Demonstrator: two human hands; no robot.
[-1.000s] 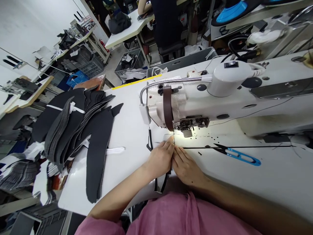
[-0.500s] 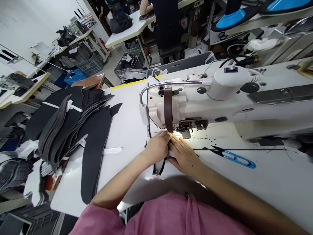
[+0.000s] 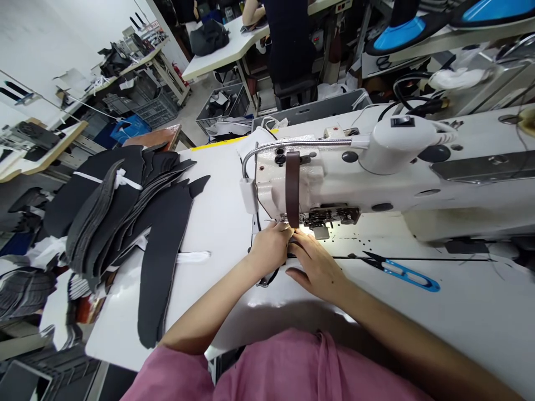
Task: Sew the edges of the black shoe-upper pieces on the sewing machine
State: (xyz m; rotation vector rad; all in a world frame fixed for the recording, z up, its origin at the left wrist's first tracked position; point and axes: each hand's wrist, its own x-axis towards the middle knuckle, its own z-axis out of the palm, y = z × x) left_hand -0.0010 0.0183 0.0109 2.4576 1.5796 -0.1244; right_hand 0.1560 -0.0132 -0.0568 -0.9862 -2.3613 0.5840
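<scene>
My left hand (image 3: 271, 249) and my right hand (image 3: 314, 265) lie side by side on the white table, just in front of the needle area of a white sewing machine (image 3: 355, 172). Both press a narrow black strap (image 3: 267, 277) that runs under them toward the needle; a short loop of it shows below my left hand. The fingers of my left hand are curled and pinched at the strap. My right hand lies flatter, with its fingertips under the machine's lit head.
A stack of dark grey and black cut pieces (image 3: 125, 217) covers the table's left side. Blue thread snips (image 3: 403, 272) lie to the right of my hands. Behind the table, a person in dark clothes (image 3: 288, 39) sits at another bench, with crates (image 3: 221, 106) nearby.
Both hands have slid forward toward the needle, drawing the black strap along; less of its loop hangs below my hands than before.
</scene>
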